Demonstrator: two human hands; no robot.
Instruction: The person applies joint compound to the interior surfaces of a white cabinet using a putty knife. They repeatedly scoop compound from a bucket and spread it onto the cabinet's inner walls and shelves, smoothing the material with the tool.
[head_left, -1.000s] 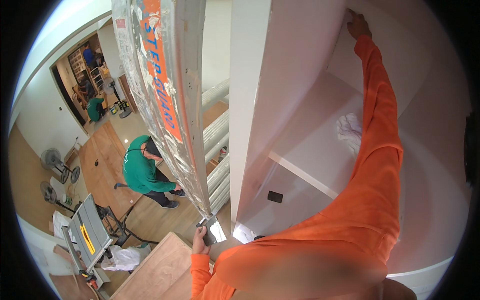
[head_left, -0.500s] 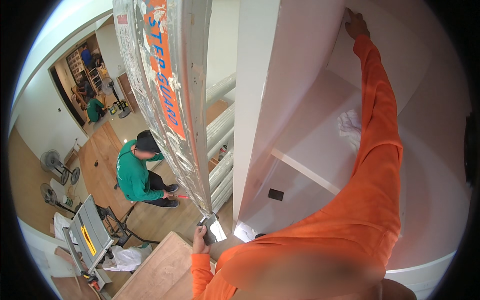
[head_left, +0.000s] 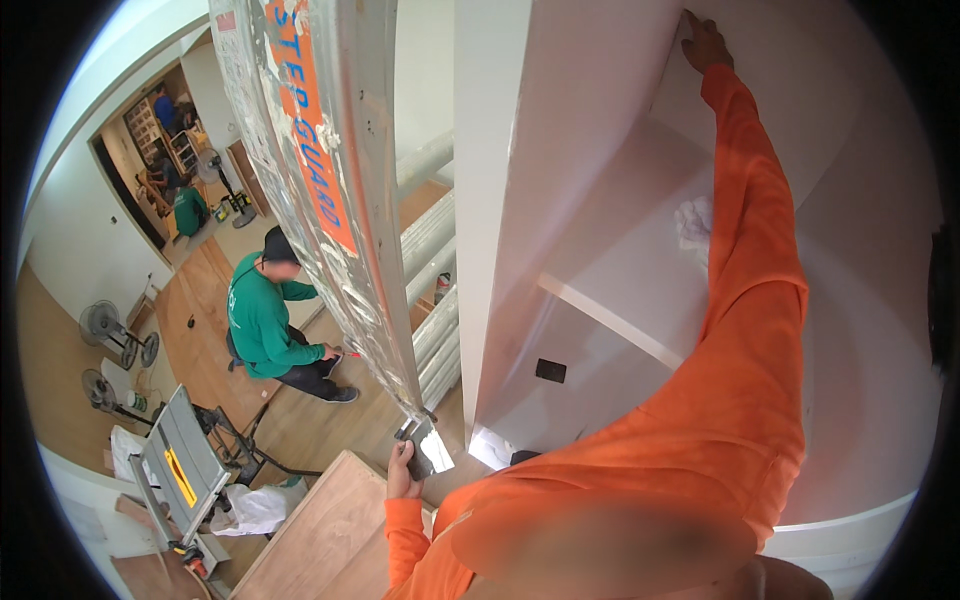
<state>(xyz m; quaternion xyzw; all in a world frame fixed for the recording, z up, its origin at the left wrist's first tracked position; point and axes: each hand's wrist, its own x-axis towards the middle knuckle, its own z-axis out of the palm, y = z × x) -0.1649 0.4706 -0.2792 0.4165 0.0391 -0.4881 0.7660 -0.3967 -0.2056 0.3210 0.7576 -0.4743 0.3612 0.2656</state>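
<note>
My left hand (head_left: 400,474), low at the centre, grips a small flat grey plate (head_left: 428,450) with a bright white patch on one side. The plate is just below the foot end of a paint-splashed metal ladder (head_left: 350,210). My right arm, in an orange sleeve, reaches far up to the right. Up there my right hand (head_left: 706,45) touches the pale panel (head_left: 770,100) at its corner seam, with fingers stretched out and thumb apart. Nothing shows in that hand at this size. A crumpled white cloth (head_left: 693,225) lies beside the right forearm.
A white upright board (head_left: 490,200) stands between the ladder and the recess. A black rectangle (head_left: 551,370) is on the recess surface. To the left, a person in green (head_left: 265,310) holds something red. A table saw (head_left: 180,460), standing fans (head_left: 100,322) and wooden boards (head_left: 310,530) surround them.
My right hand has shifted slightly up and left along the seam. My left hand still holds the plate. The person in green has turned and moved a little. The view has shifted slightly.
</note>
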